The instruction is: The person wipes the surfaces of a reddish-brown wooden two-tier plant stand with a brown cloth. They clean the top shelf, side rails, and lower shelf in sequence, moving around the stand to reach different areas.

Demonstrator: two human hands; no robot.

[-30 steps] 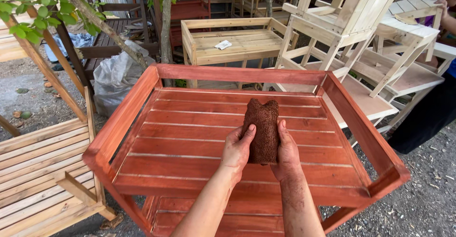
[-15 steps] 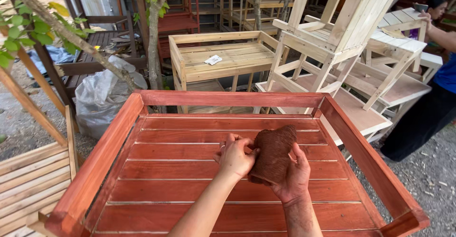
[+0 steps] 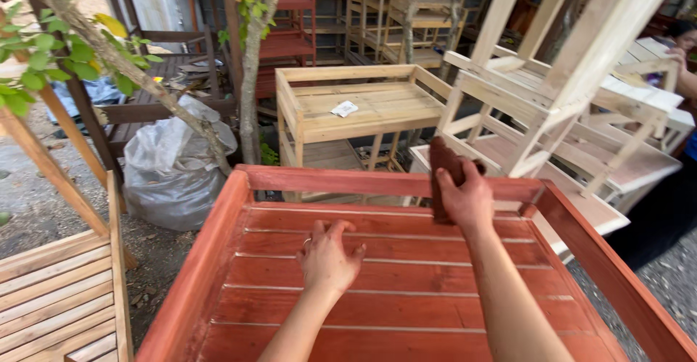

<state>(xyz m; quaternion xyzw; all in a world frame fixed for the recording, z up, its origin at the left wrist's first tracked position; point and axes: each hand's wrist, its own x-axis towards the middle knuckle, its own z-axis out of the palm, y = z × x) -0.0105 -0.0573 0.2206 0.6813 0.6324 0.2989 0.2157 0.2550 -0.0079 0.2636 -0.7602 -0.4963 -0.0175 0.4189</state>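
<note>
A red-brown stained wooden table [image 3: 218,260] with a raised rim and slatted top fills the lower view. My right hand [image 3: 467,201] grips a dark brown stained rag [image 3: 441,162] and holds it up near the table's far rail. My left hand [image 3: 328,258] lies flat on the slats near the middle, fingers spread, holding nothing.
Unpainted wooden tables and frames [image 3: 552,79] are stacked behind and to the right. A bare wooden bench [image 3: 356,108] stands beyond the far rail. A tree trunk [image 3: 250,79] and a grey plastic bag [image 3: 170,173] are at left. A slatted panel [image 3: 51,297] lies at lower left. Another person [image 3: 682,50] is at far right.
My right hand lifted the rag off the slats and moved it up toward the far rail. My left hand let go of the rag and settled flat on the table. The view moved closer.
</note>
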